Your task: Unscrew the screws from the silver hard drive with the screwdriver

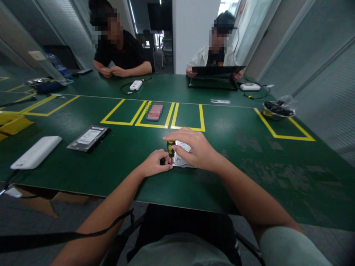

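Observation:
A silver hard drive [181, 159] lies flat on the green table, partly covered by my right hand [196, 147]. That hand grips a short black and yellow screwdriver [171, 148] from above, held upright with its shaft down at the drive's left edge. My left hand [156, 162] rests at the same edge, fingers curled in around the screwdriver's lower end. Its fingertips touch there, and whether they pinch anything small is hidden. Farther left on the table lies a second hard drive [88, 138] with a white label.
A white power bank [36, 152] with a cable lies at left, near a yellow bin [15, 123]. A phone [155, 112] sits inside yellow tape outlines. A metal bowl [279, 110] of dark items stands at right. Two people sit opposite, one holding a black panel [217, 71].

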`<state>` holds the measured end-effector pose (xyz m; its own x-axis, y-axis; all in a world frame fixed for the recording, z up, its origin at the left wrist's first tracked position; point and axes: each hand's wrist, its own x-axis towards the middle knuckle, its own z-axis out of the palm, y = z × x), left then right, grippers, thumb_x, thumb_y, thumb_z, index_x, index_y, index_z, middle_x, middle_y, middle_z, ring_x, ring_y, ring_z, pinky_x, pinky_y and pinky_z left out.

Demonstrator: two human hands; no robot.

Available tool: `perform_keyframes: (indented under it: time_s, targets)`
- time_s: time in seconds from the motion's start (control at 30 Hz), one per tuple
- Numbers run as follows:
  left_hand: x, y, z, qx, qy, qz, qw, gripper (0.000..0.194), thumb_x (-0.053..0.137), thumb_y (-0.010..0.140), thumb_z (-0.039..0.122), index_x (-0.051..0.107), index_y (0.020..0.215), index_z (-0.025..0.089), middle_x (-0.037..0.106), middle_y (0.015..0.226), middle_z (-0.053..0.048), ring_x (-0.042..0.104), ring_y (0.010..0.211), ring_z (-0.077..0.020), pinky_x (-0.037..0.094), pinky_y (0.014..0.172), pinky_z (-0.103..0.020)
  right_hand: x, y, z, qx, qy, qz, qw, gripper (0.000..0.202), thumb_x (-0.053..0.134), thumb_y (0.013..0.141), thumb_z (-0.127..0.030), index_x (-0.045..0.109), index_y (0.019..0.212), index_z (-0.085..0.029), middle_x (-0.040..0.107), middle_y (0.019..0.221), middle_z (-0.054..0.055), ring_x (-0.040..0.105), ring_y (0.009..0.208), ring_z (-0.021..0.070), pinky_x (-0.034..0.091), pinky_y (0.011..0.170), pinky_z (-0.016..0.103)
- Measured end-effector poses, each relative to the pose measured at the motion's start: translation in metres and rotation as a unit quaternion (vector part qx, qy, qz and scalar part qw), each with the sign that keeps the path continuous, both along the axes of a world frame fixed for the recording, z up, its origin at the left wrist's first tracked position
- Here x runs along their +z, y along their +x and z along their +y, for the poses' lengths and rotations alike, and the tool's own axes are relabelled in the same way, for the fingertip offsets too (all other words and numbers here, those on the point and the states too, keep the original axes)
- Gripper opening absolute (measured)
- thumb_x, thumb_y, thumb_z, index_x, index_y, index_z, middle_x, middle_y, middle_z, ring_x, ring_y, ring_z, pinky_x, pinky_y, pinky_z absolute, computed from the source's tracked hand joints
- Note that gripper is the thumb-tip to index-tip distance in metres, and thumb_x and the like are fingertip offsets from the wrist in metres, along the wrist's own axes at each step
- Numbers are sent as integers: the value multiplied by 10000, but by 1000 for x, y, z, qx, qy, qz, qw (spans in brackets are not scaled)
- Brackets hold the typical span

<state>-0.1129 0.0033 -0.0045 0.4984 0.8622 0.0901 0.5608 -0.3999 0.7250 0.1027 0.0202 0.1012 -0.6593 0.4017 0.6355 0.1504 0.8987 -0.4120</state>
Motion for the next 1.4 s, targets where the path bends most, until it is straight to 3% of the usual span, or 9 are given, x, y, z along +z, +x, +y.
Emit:
perform_keyframes:
  time_s: [0.1, 0.23, 0.4, 0.53, 0.6, 0.77, 0.93, 1.13, 1.4]
  targets:
    - [0, 0, 0, 6, 1, 2, 1000, 213, 696, 775, 362, 626, 768, 161, 614, 747, -8, 549, 719, -150, 440, 684, -274, -2, -1, 0, 8, -4, 20, 1000, 220, 582, 895, -186, 678, 1092, -164, 678, 1178, 115, 627, 1109, 200, 492, 959, 399]
    - [0, 0, 0, 9, -3, 6, 1000, 212, 695, 775, 362, 628, 775, 161, 621, 753, -9, 553, 727, -153, 438, 687, -273, -4, -4, 2, -11, 3, 50, 999, 149, 645, 869, -238, 710, 963, -144, 676, 986, 96, 634, 934, 183, 526, 820, 346]
    - [0, 0, 1, -4, -2, -5, 1000, 211, 702, 774, 350, 621, 752, 156, 616, 726, 2, 543, 706, -139, 424, 685, -263, -4, -3, 3, 23, -2, 26, 999, 254, 545, 892, -129, 661, 1114, -165, 716, 1116, 87, 645, 1067, 185, 493, 954, 377]
    - [1, 1, 0, -1, -2, -7, 1000, 196, 696, 779, 339, 626, 771, 156, 610, 724, 2, 540, 706, -140, 418, 667, -258, -5, -4, 3, -3, -7, 36, 999, 186, 643, 873, -268, 695, 1019, -165, 679, 1045, 93, 637, 983, 187, 523, 859, 363]
    - [1, 1, 0, 0, 0, -4, 1000, 197, 693, 781, 342, 626, 778, 156, 607, 721, 1, 537, 705, -142, 420, 665, -260, -6, -4, 4, -11, -3, 42, 999, 167, 642, 867, -240, 701, 993, -147, 676, 988, 86, 631, 930, 177, 526, 820, 341]
    - [1, 1, 0, 2, 16, 2, 1000, 213, 699, 773, 340, 605, 726, 155, 604, 728, -5, 539, 718, -147, 424, 669, -263, -6, -3, 4, 38, 2, 17, 999, 296, 512, 889, -88, 651, 1147, -125, 699, 1171, 108, 622, 1129, 183, 478, 997, 374]
    - [0, 0, 0, 9, -2, 0, 1000, 208, 697, 778, 360, 633, 780, 162, 613, 737, -6, 547, 713, -151, 431, 662, -269, -6, -4, 5, 1, -2, 26, 1000, 235, 637, 879, -264, 696, 1077, -152, 661, 1061, 100, 628, 984, 178, 527, 867, 359]
    - [-2, 0, 0, 12, -18, -7, 1000, 220, 698, 773, 363, 628, 761, 155, 621, 745, -16, 552, 711, -153, 444, 668, -277, -3, 0, 6, 49, -8, -9, 999, 328, 444, 917, -86, 671, 1146, -137, 696, 1206, 106, 623, 1166, 167, 491, 1017, 374]
    - [1, 0, 1, 0, -15, 0, 1000, 213, 697, 779, 361, 634, 773, 158, 619, 756, -18, 555, 744, -162, 447, 697, -286, -2, 3, 7, 49, 14, -11, 999, 350, 418, 924, -67, 656, 1171, -136, 672, 1258, 121, 608, 1200, 168, 494, 1017, 373]
